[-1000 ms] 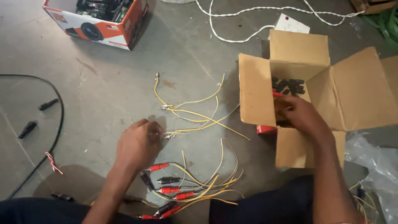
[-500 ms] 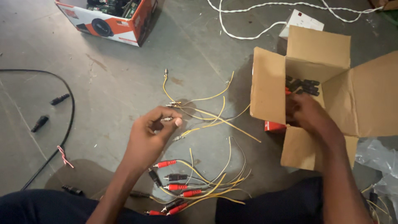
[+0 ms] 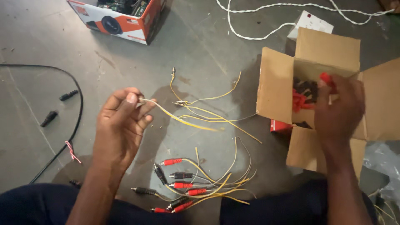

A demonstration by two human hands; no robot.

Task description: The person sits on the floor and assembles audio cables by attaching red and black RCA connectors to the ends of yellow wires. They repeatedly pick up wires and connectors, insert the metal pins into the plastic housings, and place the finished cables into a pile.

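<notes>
Above the floor, left hand point(image 3: 121, 125) palm-up, fingers pinching a yellow wire point(image 3: 183, 120); right hand point(image 3: 338, 109) over the cardboard box point(image 3: 275, 85), fingers closed on a red connector point(image 3: 326, 78).

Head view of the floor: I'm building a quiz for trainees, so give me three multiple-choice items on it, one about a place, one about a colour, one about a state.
1. Where is the right hand?
A. At the open cardboard box
B. On the black cable
C. On the printed carton

2. What colour is the wire pinched by the left hand?
A. Blue
B. Yellow
C. Green

3. How is the cardboard box?
A. Taped shut
B. Crushed flat
C. Open, flaps spread

Key:
1 A, the right hand reaches over the box's opening, a red plug at its fingertips.
2 B, a yellow wire runs from the left hand's thumb and fingers toward the floor.
3 C, the flaps stand out and red and black plugs show inside.
</notes>
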